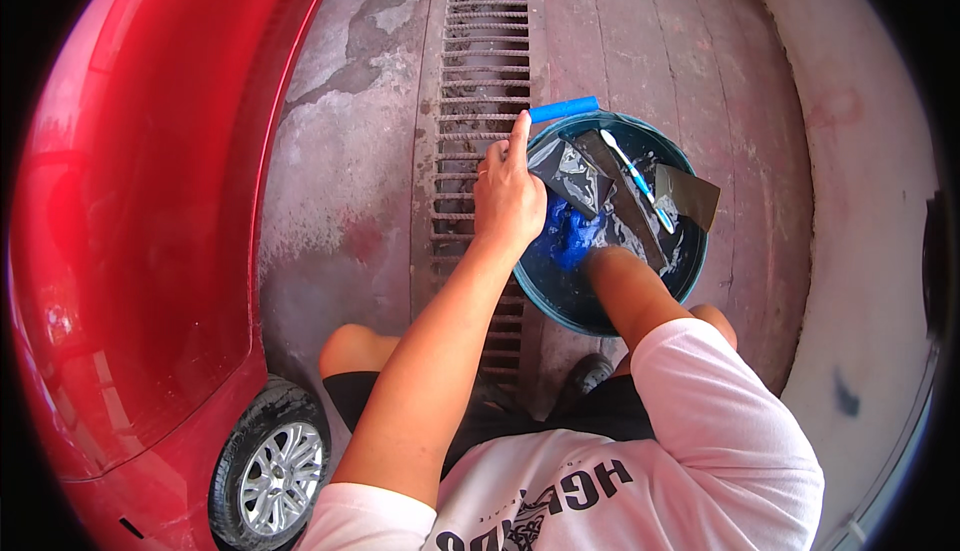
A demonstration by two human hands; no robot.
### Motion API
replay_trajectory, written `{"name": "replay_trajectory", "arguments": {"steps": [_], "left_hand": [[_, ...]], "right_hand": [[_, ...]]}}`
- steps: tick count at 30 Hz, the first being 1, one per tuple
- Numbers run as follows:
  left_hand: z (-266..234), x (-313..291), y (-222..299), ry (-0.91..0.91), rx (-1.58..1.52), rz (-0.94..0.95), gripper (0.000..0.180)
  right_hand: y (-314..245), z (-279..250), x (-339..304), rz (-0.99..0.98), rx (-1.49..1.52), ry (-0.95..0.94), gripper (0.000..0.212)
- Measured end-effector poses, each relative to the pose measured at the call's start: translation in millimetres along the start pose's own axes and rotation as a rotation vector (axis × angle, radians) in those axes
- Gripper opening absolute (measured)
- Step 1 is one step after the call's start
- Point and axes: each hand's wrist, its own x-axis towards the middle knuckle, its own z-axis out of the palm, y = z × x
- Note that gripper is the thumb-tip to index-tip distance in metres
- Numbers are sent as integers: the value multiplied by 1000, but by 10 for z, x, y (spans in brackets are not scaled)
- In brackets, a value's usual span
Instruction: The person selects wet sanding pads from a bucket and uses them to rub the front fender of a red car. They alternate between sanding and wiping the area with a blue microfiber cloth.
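Observation:
A dark teal round bucket (pixel 548 308) holds water in front of me. My left hand (pixel 510 196) is closed at its left rim, index finger stretched toward a blue tube-shaped grip (pixel 563 109). Beside that hand a black flat piece (pixel 572 176) slants into the bucket. My right hand is under the water and hidden; only the forearm (pixel 635 291) shows going in. Close to it lies something bright blue and crumpled, like a cloth (pixel 572 238). A white-and-blue toothbrush (pixel 637 181) rests across a long dark strip (pixel 622 196). Another dark flat piece (pixel 687 197) leans over the right rim.
Left of me stands a red car (pixel 150 201) with a silver-rimmed wheel (pixel 283 476). A barred drain grate (pixel 487 51) runs along the concrete floor (pixel 350 151), partly beneath the bucket. A pale wall (pixel 870 151) rises at the right. My knees flank the bucket's near side.

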Motion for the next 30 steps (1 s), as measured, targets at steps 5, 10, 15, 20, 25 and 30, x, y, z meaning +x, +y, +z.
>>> {"name": "replay_trajectory", "arguments": {"steps": [5,10,15,20,25,30], "left_hand": [[26,-2,-55,30,-1,24,87],[63,-3,-72,58,5,33,84],[47,14,-56,47,-53,21,84],[126,19,-91,80,-7,59,82],[25,0,-36,51,104,-53,81],[24,-15,0,119,95,-40,83]], "right_hand": [[-174,-94,-71,-10,-23,-34,53],[-576,-505,-615,-47,-82,-176,52],[-567,-960,-1260,-141,6,-252,52],[98,-847,-1537,-649,721,35,38],[256,-712,-1843,-619,1329,77,44],[353,-657,-2117,-658,1767,177,63]]}}
